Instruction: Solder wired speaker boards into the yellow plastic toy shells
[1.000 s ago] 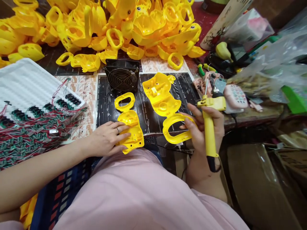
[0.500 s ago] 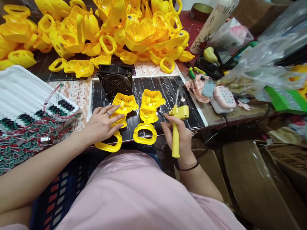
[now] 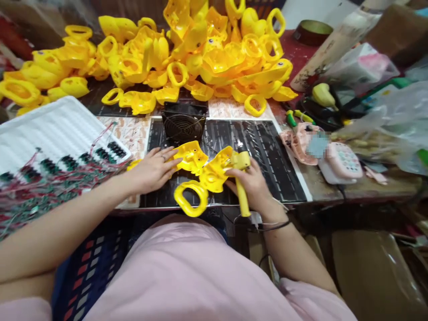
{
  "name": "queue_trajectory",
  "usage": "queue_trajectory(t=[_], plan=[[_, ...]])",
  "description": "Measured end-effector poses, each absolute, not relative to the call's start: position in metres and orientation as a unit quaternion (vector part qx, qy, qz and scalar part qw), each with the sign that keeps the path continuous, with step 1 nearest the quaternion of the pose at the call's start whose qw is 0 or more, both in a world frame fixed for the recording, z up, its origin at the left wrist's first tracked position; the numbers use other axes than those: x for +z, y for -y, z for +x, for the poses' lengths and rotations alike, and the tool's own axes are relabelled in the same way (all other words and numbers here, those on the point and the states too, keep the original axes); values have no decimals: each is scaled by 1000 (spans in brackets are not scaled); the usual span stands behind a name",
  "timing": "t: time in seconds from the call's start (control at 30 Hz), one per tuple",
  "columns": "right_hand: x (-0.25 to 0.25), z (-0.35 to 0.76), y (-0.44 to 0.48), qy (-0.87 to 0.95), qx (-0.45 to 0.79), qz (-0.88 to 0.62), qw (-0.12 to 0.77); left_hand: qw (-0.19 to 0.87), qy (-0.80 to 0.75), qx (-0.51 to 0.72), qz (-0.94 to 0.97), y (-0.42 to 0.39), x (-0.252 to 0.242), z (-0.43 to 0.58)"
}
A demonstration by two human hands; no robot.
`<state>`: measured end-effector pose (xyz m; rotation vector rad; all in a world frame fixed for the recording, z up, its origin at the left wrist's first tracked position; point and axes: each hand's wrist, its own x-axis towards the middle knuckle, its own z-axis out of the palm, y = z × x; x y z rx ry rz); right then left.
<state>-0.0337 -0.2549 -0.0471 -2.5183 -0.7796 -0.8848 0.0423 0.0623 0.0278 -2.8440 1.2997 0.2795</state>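
Observation:
My left hand [image 3: 155, 167] lies with fingers stretched out over the left yellow plastic shell half [image 3: 191, 157], touching its left edge. A yellow piece, partly hidden, shows beyond that wrist. My right hand [image 3: 252, 183] is closed round a yellow pistol-shaped tool [image 3: 243, 191], its dark and silver tip pointing away from me; its exact kind is unclear. Just left of the tool lies a second yellow shell half [image 3: 216, 174], tilted and touching the first. A yellow ring-shaped handle [image 3: 191, 198] extends from it toward the table's front edge.
Many yellow duck-like shells [image 3: 214, 62] are heaped along the back. A small black fan [image 3: 183, 122] stands behind the shell halves. To the left are a white foam tray [image 3: 63, 129] and wired circuit boards [image 3: 67, 187]. A pink-and-white device [image 3: 339, 162] sits at right.
The two shell halves have been turned and brought together, the right one tilting left against the other. My right hand with the tool has come closer to it. The camera view has shifted.

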Motion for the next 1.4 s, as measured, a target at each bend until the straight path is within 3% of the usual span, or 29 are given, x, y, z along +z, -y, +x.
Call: queue_trajectory(t=[0.27, 0.5, 0.83, 0.97, 1.13, 1.27, 1.4], plan=[[-50, -52, 201, 237, -322, -905, 145, -58, -509, -90, -854, -68, -24, 41], [-43, -46, 213, 273, -334, -867, 250, -48, -581, -65, -810, -76, -14, 67], [-59, -45, 201, 203, -404, -851, 266, -63, -612, -82, -784, -72, -16, 89], [-46, -46, 202, 209, -435, -816, 320, -46, -616, -106, -779, -71, -5, 88], [-34, -60, 225, 109, -417, -826, 363, -53, -451, -157, -877, -83, 56, 48], [-49, -51, 243, 61, -470, -811, 344, -88, -136, -259, -952, -126, 133, 45], [-65, -40, 241, 54, -518, -799, 301, -106, 11, -168, -980, -185, 163, 51]])
